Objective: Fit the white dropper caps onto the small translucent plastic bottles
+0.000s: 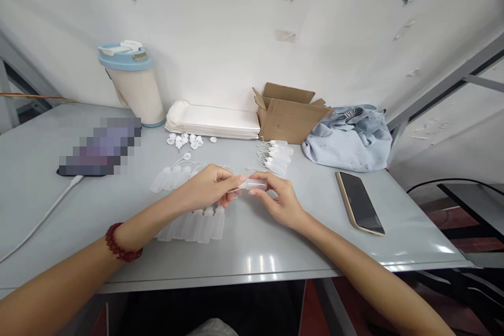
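A small translucent plastic bottle lies sideways between my two hands above the table. My right hand pinches its body with thumb and fingers. At its neck end, my left hand is closed, thumb on top; the fingertips hide the neck, and a thin white string shows beside them. Under my left wrist lies a row of similar bottles, partly covered by the arm. Behind that arm, more bottles with strings lie tilted. A group of stringed bottles is stacked beyond my right hand.
Loose white caps lie near a stack of white packets. An open cardboard box, a light blue cloth bag and a tumbler stand along the wall. Phones lie at right and left.
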